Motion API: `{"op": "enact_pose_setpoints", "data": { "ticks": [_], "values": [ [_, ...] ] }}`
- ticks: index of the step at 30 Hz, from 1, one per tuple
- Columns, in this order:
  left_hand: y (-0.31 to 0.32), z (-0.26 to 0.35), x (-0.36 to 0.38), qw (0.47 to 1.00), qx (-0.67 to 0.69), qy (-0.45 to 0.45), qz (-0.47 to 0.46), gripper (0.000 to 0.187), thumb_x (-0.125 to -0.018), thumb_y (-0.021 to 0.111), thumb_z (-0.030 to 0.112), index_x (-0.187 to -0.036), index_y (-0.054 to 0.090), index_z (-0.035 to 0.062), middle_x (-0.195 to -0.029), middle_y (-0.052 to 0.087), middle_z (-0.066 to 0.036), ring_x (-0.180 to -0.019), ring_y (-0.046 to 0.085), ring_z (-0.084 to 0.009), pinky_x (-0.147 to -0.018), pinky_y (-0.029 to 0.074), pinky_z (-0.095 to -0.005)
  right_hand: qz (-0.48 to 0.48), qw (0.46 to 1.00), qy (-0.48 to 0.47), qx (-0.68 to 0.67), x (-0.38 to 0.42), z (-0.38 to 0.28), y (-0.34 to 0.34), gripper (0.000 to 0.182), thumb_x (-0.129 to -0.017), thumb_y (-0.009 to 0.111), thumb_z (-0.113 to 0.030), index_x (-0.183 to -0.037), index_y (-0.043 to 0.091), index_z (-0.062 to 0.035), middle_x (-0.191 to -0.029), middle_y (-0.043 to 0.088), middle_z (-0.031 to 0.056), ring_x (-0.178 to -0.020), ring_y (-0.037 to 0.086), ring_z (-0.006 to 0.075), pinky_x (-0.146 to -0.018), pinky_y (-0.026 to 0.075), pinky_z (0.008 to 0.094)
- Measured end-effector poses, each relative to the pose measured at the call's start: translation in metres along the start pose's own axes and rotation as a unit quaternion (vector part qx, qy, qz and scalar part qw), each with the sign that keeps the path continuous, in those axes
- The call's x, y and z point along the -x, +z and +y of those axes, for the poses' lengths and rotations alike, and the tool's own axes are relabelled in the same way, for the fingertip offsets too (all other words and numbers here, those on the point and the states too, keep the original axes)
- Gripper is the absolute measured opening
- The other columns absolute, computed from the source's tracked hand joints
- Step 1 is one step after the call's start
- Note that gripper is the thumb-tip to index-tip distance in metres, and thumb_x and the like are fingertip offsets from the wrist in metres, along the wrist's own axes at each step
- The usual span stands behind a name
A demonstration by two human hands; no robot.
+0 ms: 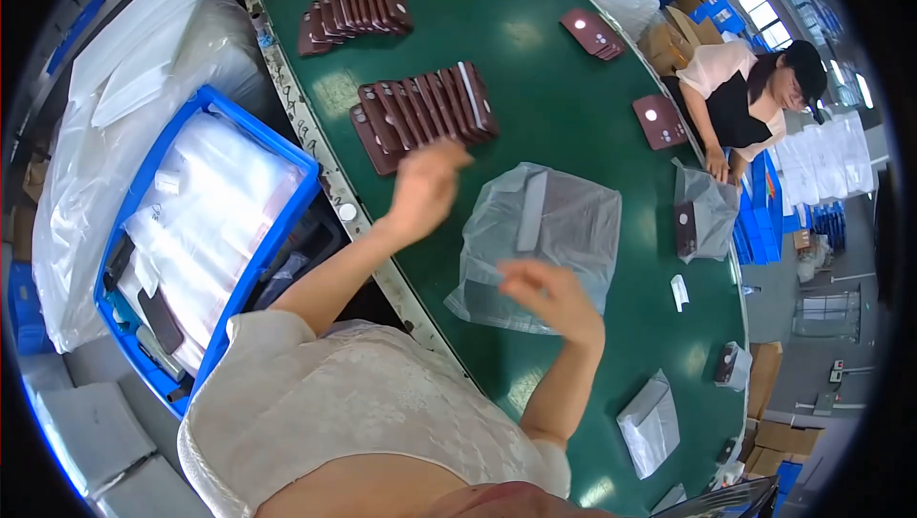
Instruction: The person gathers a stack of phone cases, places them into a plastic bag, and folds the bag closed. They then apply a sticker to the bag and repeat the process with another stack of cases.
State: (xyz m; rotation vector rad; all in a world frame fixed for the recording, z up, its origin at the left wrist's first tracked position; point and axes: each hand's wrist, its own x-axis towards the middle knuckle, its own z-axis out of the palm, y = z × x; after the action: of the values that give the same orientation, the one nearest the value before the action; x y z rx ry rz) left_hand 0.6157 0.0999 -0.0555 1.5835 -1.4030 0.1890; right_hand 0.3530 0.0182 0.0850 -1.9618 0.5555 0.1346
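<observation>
Bag (585,217) flat on bench (535,88) | light, limp, slippery, I judge; take a loose corner (460,304) | left hand (425,195) near brown cases (432,109), right hand (562,306) over bag | fingers blurred, grip I can't tell

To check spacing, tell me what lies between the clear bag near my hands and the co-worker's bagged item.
In the head view, only bare green tabletop separates the clear bag from the bagged item.
</observation>
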Motion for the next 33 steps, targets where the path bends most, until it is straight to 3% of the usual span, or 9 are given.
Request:
{"op": "enact_pose_setpoints", "data": {
  "ticks": [2, 4, 8, 12, 19, 24, 26, 29, 33],
  "values": [
    [-0.026, -0.024, 0.014, 0.964, -0.162, -0.152, 0.148, 0.048, -0.088, 0.057, 0.000, -0.136, 0.050, 0.0019, -0.140, 0.049, -0.021, -0.130, 0.050, -0.0337, -0.107, 0.041, -0.0420, 0.088, 0.995, -0.056, 0.004, -0.046, -0.008, -0.008, 0.035, -0.098, 0.065, -0.024, -0.124, 0.064, -0.0003, -0.106, 0.071, 0.0079, -0.099, 0.063, 0.0106, -0.086, 0.049, 0.0255],
    [-0.027, -0.070, 0.036, 0.887, 0.160, -0.387, 0.193, 0.047, -0.093, 0.059, 0.007, -0.138, 0.048, 0.0008, -0.140, 0.050, -0.015, -0.130, 0.048, -0.0288, -0.106, 0.040, -0.0386, 0.164, 0.981, -0.098, -0.034, -0.117, 0.010, -0.017, 0.037, -0.099, 0.064, -0.025, -0.127, 0.062, -0.0001, -0.111, 0.070, 0.0089, -0.101, 0.063, 0.0125, -0.088, 0.050, 0.0268],
    [-0.038, -0.085, 0.015, 0.687, 0.409, -0.526, 0.290, 0.046, -0.099, 0.056, 0.019, -0.139, 0.046, -0.0017, -0.134, 0.055, -0.012, -0.123, 0.052, -0.0250, -0.103, 0.040, -0.0359, 0.331, 0.932, -0.128, 0.069, -0.262, 0.075, -0.020, 0.048, -0.099, 0.058, -0.035, -0.134, 0.056, -0.0017, -0.121, 0.066, 0.0205, -0.114, 0.062, 0.0348, -0.100, 0.047, 0.0392],
    [-0.019, -0.124, -0.021, 0.860, 0.202, -0.458, 0.105, 0.047, -0.099, 0.056, 0.031, -0.123, 0.050, -0.0083, -0.122, 0.060, -0.024, -0.114, 0.059, -0.0354, -0.097, 0.047, -0.0415, 0.353, 0.921, -0.148, 0.069, -0.324, 0.096, -0.018, 0.057, -0.100, 0.052, -0.043, -0.141, 0.049, -0.0033, -0.127, 0.063, 0.0229, -0.123, 0.057, 0.0387, -0.107, 0.042, 0.0407],
    [0.059, -0.118, -0.100, 0.908, -0.134, -0.387, -0.089, 0.054, -0.100, 0.049, 0.042, -0.107, 0.049, -0.0117, -0.116, 0.059, -0.033, -0.101, 0.062, -0.0489, -0.084, 0.053, -0.0534, 0.286, 0.956, 0.008, 0.067, -0.313, 0.064, -0.044, 0.061, -0.099, 0.046, -0.051, -0.137, 0.050, -0.0037, -0.127, 0.062, 0.0230, -0.121, 0.058, 0.0397, -0.103, 0.044, 0.0431],
    [0.042, -0.116, -0.103, 0.892, -0.015, -0.437, -0.118, 0.053, -0.099, 0.054, 0.040, -0.115, 0.049, -0.0095, -0.121, 0.057, -0.031, -0.108, 0.059, -0.0483, -0.091, 0.051, -0.0504, 0.283, 0.949, 0.079, 0.118, -0.297, 0.046, -0.040, 0.061, -0.096, 0.052, -0.054, -0.129, 0.050, -0.0023, -0.122, 0.064, 0.0231, -0.113, 0.062, 0.0402, -0.097, 0.048, 0.0444],
    [0.020, -0.093, -0.095, 0.943, 0.004, -0.329, -0.046, 0.054, -0.098, 0.058, 0.037, -0.125, 0.044, -0.0072, -0.126, 0.054, -0.029, -0.115, 0.056, -0.0453, -0.097, 0.049, -0.0473, 0.285, 0.947, 0.074, 0.126, -0.291, 0.039, -0.035, 0.061, -0.095, 0.056, -0.053, -0.128, 0.049, -0.0015, -0.121, 0.065, 0.0226, -0.110, 0.063, 0.0397, -0.095, 0.049, 0.0443],
    [-0.012, -0.066, -0.096, 0.963, 0.070, -0.259, -0.003, 0.058, -0.097, 0.062, 0.034, -0.133, 0.038, -0.0049, -0.130, 0.050, -0.026, -0.120, 0.053, -0.0420, -0.102, 0.046, -0.0447, 0.343, 0.911, -0.176, -0.148, -0.271, 0.037, -0.020, 0.065, -0.090, 0.070, -0.042, -0.131, 0.044, 0.0013, -0.121, 0.064, 0.0207, -0.110, 0.063, 0.0355, -0.097, 0.048, 0.0412],
    [-0.018, -0.066, -0.073, 0.958, 0.190, -0.215, -0.020, 0.066, -0.096, 0.066, 0.029, -0.142, 0.029, -0.0025, -0.134, 0.045, -0.024, -0.126, 0.049, -0.0372, -0.107, 0.042, -0.0423, 0.377, 0.907, -0.173, -0.070, -0.240, 0.041, -0.004, 0.069, -0.085, 0.078, -0.032, -0.132, 0.041, 0.0028, -0.124, 0.060, 0.0177, -0.113, 0.061, 0.0309, -0.099, 0.046, 0.0396]
  ]
}}
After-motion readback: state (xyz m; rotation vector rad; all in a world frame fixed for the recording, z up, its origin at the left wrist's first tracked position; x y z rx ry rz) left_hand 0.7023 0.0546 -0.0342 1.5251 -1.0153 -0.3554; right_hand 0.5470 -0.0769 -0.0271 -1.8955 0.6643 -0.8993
